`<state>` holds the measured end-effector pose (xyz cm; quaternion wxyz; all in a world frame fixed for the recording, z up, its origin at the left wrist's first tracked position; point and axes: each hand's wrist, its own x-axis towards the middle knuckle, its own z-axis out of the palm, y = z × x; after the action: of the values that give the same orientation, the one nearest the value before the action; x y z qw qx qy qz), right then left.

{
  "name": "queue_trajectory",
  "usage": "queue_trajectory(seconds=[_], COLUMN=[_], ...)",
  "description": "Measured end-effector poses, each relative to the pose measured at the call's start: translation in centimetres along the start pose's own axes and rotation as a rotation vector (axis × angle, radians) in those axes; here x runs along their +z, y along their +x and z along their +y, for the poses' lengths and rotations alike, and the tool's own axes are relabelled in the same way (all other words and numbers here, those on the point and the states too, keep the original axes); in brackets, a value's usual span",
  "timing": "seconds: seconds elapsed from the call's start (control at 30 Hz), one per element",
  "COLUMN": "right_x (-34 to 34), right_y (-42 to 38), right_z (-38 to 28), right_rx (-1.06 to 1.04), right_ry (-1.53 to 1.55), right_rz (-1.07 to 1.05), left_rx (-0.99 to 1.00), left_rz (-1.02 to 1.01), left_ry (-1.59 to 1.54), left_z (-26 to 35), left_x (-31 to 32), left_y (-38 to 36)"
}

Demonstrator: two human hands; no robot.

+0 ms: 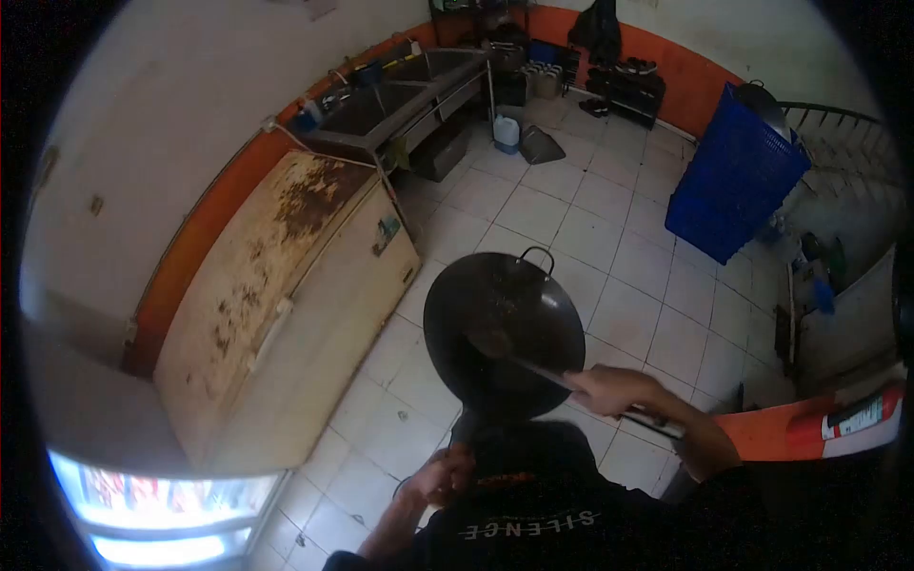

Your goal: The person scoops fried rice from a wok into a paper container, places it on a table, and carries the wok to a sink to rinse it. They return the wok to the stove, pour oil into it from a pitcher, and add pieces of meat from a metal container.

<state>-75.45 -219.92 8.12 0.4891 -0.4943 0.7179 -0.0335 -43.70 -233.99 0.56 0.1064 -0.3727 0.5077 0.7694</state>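
While in hands [447, 473] [609, 389], ladle [541, 372] in wok [505, 295].

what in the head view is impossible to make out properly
All in the head view:
- Wok's handle end: hidden by the left hand.
- Utensil's gripped stretch: hidden by the right hand.
- Lit cabinet's contents: blurred by glare; bottom cut off by the picture's edge.
- Fire extinguisher's label wording: too small and blurred.

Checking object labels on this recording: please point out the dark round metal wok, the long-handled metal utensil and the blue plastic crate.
Dark round metal wok [514, 303], head view: inner surface.
Long-handled metal utensil [543, 370], head view: shaft.
Blue plastic crate [728, 181], head view: side wall.
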Motion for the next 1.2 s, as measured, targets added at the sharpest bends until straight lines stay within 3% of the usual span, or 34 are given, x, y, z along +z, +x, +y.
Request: queue_trajectory(seconds=[0.07, 0.17, 0.23, 0.37, 0.43, 0.53, 0.63, 0.67, 0.7, 0.77, 0.83, 0.9, 1.0, 1.07, 1.2], right_x=[-8.2, -19.2, -22.1, -32.4, -41.0, -54.6, -64.7, -66.4, -68.3, -74.3, -78.8, -85.3, -95.5, -101.7, -112.8], right_y=[-0.3, 1.3, 4.4, 19.0, 25.5, 25.7, 28.5, 31.3, 34.6, 41.7, 48.2, 52.0, 54.3, 55.4, 57.4], right_z=[-0.8, -1.1, 1.5, 6.4, 8.6, 8.4, 7.3, 9.2, 9.7, 12.4, 15.6, 15.9, 16.4, 17.0, 19.8], right_rx=[-0.006, 0.171, 0.108, 0.085, 0.062, 0.114, 0.247, 0.165, 0.151, 0.089, 0.024, 0.151, 0.203, 0.331, 0.314], right_ry=[0.106, 0.051, 0.016, 0.044, 0.048, -0.06, -0.019, 0.012, -0.024, -0.028, -0.012, 0.029, -0.042, -0.025, -0.036], right_rz=[-0.046, -0.189, -0.172, 0.006, 0.058, -0.087, -0.325, -0.349, -0.366, -0.174, -0.025, -0.019, -0.073, -0.15, -0.288], left_rx=[-0.07, -0.182, -0.21, -0.23, -0.271, -0.281, -0.424, -0.362, -0.373, -0.395, -0.286, -0.232, -0.388, -0.371, -0.354], left_rz=[-0.091, -0.144, -0.14, -0.167, -0.19, -0.3, -0.234, -0.243, -0.193, -0.082, -0.224, -0.346, -0.393, -0.375, -0.46], left_ry=[-0.026, -0.231, -0.301, -0.283, -0.273, -0.282, -0.374, -0.393, -0.364, -0.312, -0.253, -0.328, -0.309, -0.504, -0.662], left_z=[6.7, 17.1, 23.5, 33.2, 37.3, 45.1, 57.3, 56.9, 59.6, 65.0, 65.9, 71.2, 78.9, 83.3, 93.0], left_x=[-3.9, -7.5, -6.8, -10.7, -14.7, -19.8, -21.4, -23.5, -24.1, -24.5, -26.2, -27.5, -28.0, -26.6, -24.8], left_y=[4.8, 11.5, 15.5, 29.9, 35.6, 42.0, 45.1, 49.0, 51.8, 57.8, 66.8, 73.4, 83.0, 88.4, 96.3])
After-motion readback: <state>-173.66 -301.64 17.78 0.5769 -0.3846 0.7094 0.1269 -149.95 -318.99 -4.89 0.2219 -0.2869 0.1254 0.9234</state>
